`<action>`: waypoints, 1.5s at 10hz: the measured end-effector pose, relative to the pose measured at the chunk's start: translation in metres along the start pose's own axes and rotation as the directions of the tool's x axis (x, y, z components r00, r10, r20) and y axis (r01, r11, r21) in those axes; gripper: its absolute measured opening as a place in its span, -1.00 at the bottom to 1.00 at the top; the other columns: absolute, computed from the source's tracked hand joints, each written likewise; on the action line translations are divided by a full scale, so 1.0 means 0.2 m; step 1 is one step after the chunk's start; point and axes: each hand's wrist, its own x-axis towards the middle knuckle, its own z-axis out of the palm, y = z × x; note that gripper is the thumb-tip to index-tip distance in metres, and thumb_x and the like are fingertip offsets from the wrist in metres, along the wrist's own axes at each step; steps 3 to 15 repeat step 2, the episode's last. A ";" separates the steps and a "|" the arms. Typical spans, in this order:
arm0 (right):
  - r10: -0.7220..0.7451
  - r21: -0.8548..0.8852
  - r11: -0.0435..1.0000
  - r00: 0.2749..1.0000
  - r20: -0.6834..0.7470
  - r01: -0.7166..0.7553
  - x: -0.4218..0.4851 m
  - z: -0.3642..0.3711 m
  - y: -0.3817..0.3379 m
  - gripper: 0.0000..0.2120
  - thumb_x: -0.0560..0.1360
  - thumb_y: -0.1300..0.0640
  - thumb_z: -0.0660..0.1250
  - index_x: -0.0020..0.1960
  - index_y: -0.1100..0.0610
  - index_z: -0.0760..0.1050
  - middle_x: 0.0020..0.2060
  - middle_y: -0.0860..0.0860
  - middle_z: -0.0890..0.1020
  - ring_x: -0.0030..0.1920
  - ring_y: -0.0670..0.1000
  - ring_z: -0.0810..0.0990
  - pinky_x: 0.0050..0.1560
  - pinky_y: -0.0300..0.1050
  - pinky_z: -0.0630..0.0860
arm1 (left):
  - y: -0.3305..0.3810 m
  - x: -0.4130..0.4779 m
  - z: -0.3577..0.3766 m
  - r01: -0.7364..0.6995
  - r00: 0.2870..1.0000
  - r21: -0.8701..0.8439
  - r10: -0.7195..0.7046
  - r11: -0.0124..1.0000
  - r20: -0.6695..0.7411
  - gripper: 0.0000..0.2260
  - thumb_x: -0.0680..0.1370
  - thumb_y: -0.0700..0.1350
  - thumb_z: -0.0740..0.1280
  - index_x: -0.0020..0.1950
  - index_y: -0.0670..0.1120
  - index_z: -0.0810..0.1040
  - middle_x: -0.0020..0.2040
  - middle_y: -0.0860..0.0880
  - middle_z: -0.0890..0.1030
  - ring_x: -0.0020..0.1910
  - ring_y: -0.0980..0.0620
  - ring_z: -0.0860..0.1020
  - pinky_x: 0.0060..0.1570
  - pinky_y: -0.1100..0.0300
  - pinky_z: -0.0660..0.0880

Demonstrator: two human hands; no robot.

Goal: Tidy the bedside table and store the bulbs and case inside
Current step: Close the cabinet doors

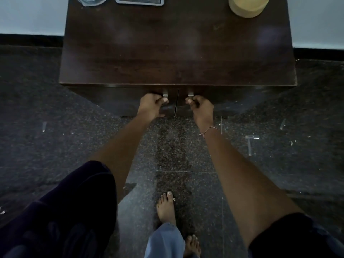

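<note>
The dark wooden bedside table (176, 53) stands against the wall, seen from above. Its two front doors meet at a centre gap, each with a metal handle. My left hand (151, 106) is closed around the left door handle (165, 95). My right hand (201, 108) is closed around the right door handle (190, 95). Both doors look shut. At the table's back edge lie a clear plastic bag (91, 0) and a white-rimmed case (139, 0), both cut off by the frame. No bulbs can be made out.
A pale yellow round container (247, 6) sits at the table's back right corner. My bare feet (166, 207) stand on the dark speckled floor. Small white scraps and strips of clear tape (250, 143) lie on the floor at both sides.
</note>
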 end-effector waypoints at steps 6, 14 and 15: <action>0.013 0.026 1.000 1.000 -0.028 -0.012 -0.05 0.00 -0.01 -0.77 0.55 0.21 0.22 0.18 0.19 0.51 0.10 0.14 0.62 0.14 0.07 0.57 0.04 -0.25 0.40 | -0.07 0.02 -0.02 -0.119 0.991 0.399 0.136 0.909 -0.014 -0.70 0.62 -0.07 0.16 0.19 -0.23 0.56 0.10 -0.26 0.62 0.09 -0.20 0.57 0.08 0.05 0.48; 0.013 0.026 1.000 1.000 -0.028 -0.012 -0.05 0.00 -0.01 -0.77 0.55 0.21 0.22 0.18 0.19 0.51 0.10 0.14 0.62 0.14 0.07 0.57 0.04 -0.25 0.40 | -0.07 0.02 -0.02 -0.119 0.991 0.399 0.136 0.909 -0.014 -0.70 0.62 -0.07 0.16 0.19 -0.23 0.56 0.10 -0.26 0.62 0.09 -0.20 0.57 0.08 0.05 0.48; 0.013 0.026 1.000 1.000 -0.028 -0.012 -0.05 0.00 -0.01 -0.77 0.55 0.21 0.22 0.18 0.19 0.51 0.10 0.14 0.62 0.14 0.07 0.57 0.04 -0.25 0.40 | -0.07 0.02 -0.02 -0.119 0.991 0.399 0.136 0.909 -0.014 -0.70 0.62 -0.07 0.16 0.19 -0.23 0.56 0.10 -0.26 0.62 0.09 -0.20 0.57 0.08 0.05 0.48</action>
